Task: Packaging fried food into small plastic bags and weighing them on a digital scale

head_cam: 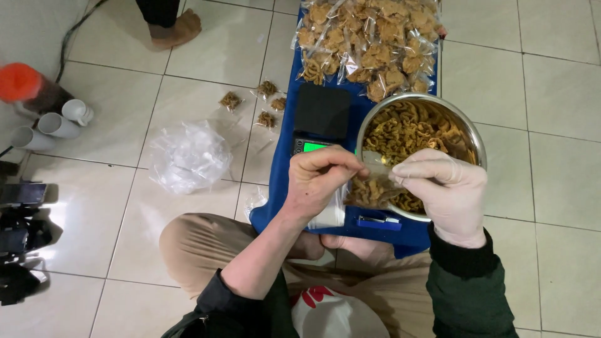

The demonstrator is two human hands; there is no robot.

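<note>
My bare left hand (317,178) and my gloved right hand (446,188) together pinch the top of a small clear bag (374,188) partly filled with fried brown snacks. The bag hangs over the near rim of a steel bowl (477,139) full of the same snacks. Just left of the bowl, behind my left hand, sits a black digital scale (321,116) with a lit green display. All of this rests on a blue low table (275,200). At the table's far end lies a heap of filled, sealed snack bags (366,44).
A crumpled pile of clear plastic bags (190,156) lies on the tiled floor to the left. Three small filled bags (266,103) lie beyond it. White cups (59,122) and an orange-capped container (25,87) stand far left. Another person's foot (175,28) shows at the top.
</note>
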